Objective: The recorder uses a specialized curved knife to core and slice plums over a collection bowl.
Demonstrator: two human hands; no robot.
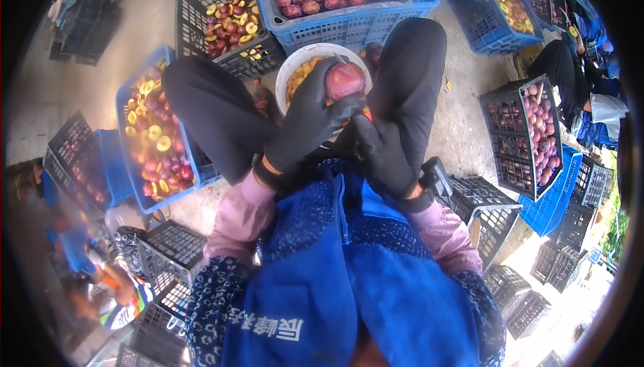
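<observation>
My left hand, in a black glove, grips a dark red plum over a white bowl that sits between my knees. My right hand, also gloved in black, is closed just below the plum; a thin blade tip shows by the fruit, but what the hand holds is mostly hidden. Yellow fruit pieces lie in the bowl. A blue apron covers my lap.
A blue crate of whole plums stands ahead, a black crate and a blue crate of halved plums to the left. More plum crates stand right, beside another seated person. Empty black crates lie around.
</observation>
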